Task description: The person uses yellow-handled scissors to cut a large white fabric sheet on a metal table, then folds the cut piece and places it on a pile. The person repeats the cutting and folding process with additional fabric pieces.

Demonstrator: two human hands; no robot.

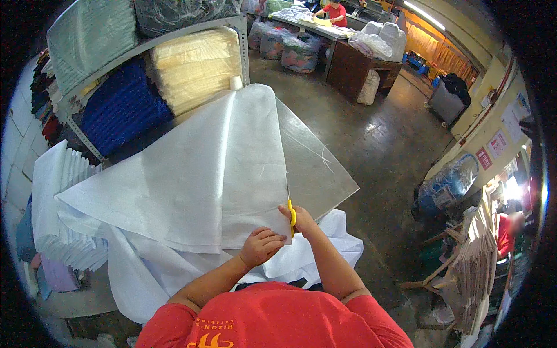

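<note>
A large sheet of white fabric (168,174) lies folded over a table with a clear top (316,165), its upper corner rounded. My right hand (299,217) is closed on yellow-handled scissors (292,219), whose blades lie along the fabric's right edge. Just left and below, my left hand (261,246) has bent fingers closed on the fabric's near edge. More loose white cloth (331,243) hangs beneath. At the far left sits a stack of pleated white fabric (61,197).
A metal shelf (243,49) holds wrapped cream (194,66) and blue (122,107) bundles. Beyond the concrete floor (377,145), a co-worker (333,14) stands at a counter. Along the right are a blue wrapped drum (447,185), stacked boards (470,267) and another person in red (507,235).
</note>
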